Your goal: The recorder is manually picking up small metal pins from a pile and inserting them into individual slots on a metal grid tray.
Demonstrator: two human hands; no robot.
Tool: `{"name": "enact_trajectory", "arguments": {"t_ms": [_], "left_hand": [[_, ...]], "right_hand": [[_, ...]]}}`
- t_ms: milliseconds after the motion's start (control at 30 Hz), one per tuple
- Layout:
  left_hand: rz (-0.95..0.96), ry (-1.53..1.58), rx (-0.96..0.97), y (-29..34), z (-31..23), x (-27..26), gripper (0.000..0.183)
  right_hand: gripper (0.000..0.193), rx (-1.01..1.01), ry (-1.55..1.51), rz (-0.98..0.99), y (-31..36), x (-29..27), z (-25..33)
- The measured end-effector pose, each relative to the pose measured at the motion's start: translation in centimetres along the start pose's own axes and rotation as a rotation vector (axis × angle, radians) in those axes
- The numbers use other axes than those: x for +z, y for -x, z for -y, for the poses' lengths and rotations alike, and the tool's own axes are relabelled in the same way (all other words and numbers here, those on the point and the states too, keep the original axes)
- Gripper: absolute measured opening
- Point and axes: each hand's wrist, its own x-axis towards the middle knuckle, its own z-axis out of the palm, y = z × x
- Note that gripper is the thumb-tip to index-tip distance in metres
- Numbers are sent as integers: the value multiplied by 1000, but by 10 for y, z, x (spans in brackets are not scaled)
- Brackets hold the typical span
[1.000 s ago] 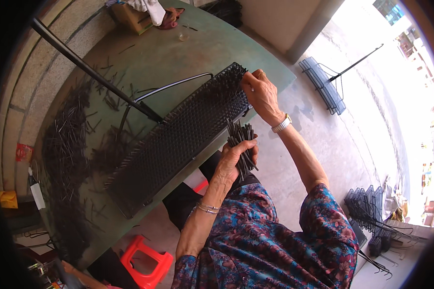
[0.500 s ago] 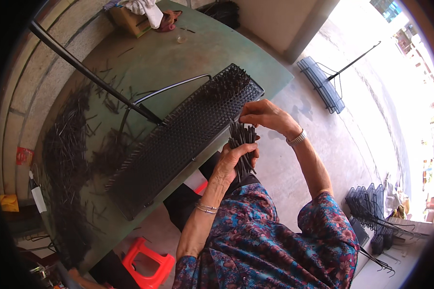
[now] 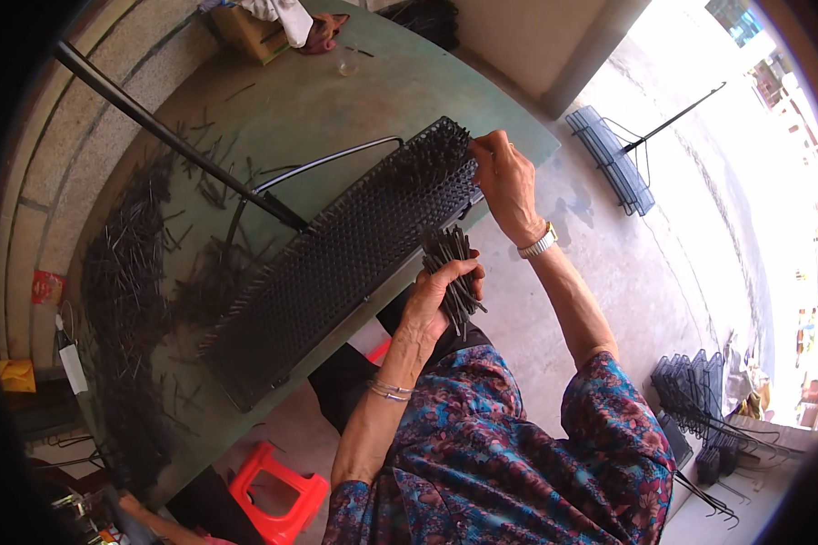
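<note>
Left grip (image 3: 442,289) is clasping the strip bundle (image 3: 447,250) at the perforated panel's (image 3: 336,259) 3 o'clock, presumably keeping strips within reach. Right grip (image 3: 505,180) is poised at 2 o'clock; whether it is pinching anything cannot be told. Tabletop (image 3: 418,86) is supporting the panel.

The strips (image 3: 459,295) and grid (image 3: 318,272) are black, the table (image 3: 409,86) dull green, the stool (image 3: 309,504) red, the shirt (image 3: 509,445) floral in blue, maroon and pink, the watch (image 3: 538,242) silvery.
</note>
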Motion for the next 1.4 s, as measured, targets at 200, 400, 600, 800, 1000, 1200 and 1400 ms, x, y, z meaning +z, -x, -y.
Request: {"name": "enact_trajectory", "arguments": {"t_ms": [200,400,600,800,1000,1200,1400], "left_hand": [[-23,210,-38,7,-2,11,28],[-25,273,33,6,-5,6,27],[-72,332,224,4,-22,2,23],[-69,288,369,6,-25,19,23],[-192,294,337,9,0,23,16],[-126,199,340,14,-4,11,13],[-127,118,331,25,-19,13,13]], "right_hand": [[5,-77,160,110,11,11,-7],[19,87,101,169,16,-5,5],[24,322,-425,282,60,-51,54],[54,444,-652,34,116,-17,79],[53,557,-802,-2,113,5,95],[52,540,-779,13,110,2,100],[43,625,-705,400,74,-19,76]]}}
